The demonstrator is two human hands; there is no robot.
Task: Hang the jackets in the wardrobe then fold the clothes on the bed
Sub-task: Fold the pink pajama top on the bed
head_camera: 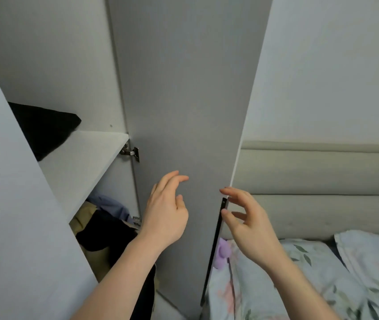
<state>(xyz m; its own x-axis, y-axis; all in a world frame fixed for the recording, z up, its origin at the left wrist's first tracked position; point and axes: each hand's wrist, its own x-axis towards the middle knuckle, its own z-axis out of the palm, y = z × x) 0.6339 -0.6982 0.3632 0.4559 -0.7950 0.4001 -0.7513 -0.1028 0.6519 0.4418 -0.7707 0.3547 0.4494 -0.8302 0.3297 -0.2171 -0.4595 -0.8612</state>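
Wardrobe door: the grey wardrobe door (183,100) stands swung out toward us, edge-on between the two hands, its long axis running straight up and down.
Door handle: a thin black handle strip (217,229) runs down the door's free edge, on the bed side.
Right hand: the right hand (245,218) is at that edge, fingers spread and loosely bent, tips at or just beside the handle strip; I can't tell if they quite touch, and they aren't clamped on anything.
Left hand: the left hand (167,211) hovers before the door's inner face, fingers relaxed and apart, holding nothing.
Key relation: the free edge lies just in front of the right hand's fingertips, so that hand looks better placed to move the door; the left is nearer the hinge (130,152).
Wardrobe inside: a shelf (80,162) carries a dark folded garment (45,128); below it hang or bunch tan, black and bluish clothes (100,227), likely the jackets.
Bed: the bed (322,273), with floral bedding and a pillow, lies to the right past the door; no loose clothes to fold show in this view.
Stage: my guess is the hanging is about done.
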